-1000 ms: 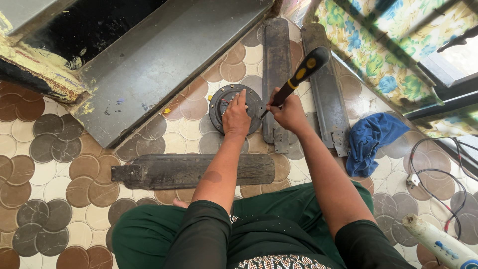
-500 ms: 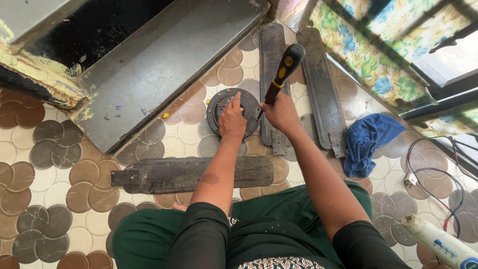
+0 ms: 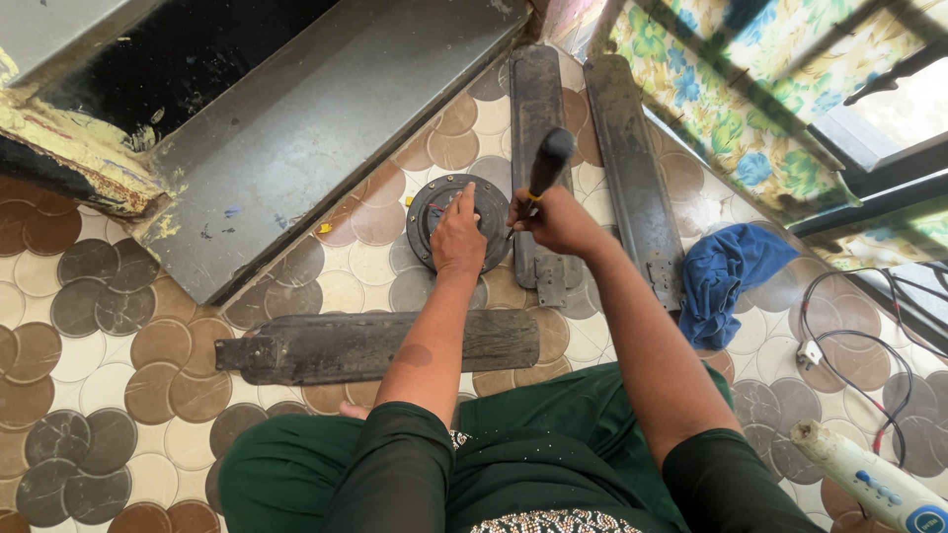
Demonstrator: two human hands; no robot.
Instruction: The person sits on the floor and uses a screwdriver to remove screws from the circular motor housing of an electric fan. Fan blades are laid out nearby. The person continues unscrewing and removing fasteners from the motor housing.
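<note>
While pressed flat on the tiled floor (image 3: pixel 59 257) by left hand (image 3: pixel 458 240), round dark metal motor plate (image 3: pixel 434 212) lies just beside two fan blades (image 3: pixel 538 109). Right hand (image 3: pixel 559 221) clenched around black screwdriver handle (image 3: pixel 549 163), tip toward plate rim. Judged rigid, fairly heavy, likely greasy and slippery. Best taken by outer rim, clear of centre wiring. Third blade (image 3: pixel 375 345) lies nearer the knees.
</note>
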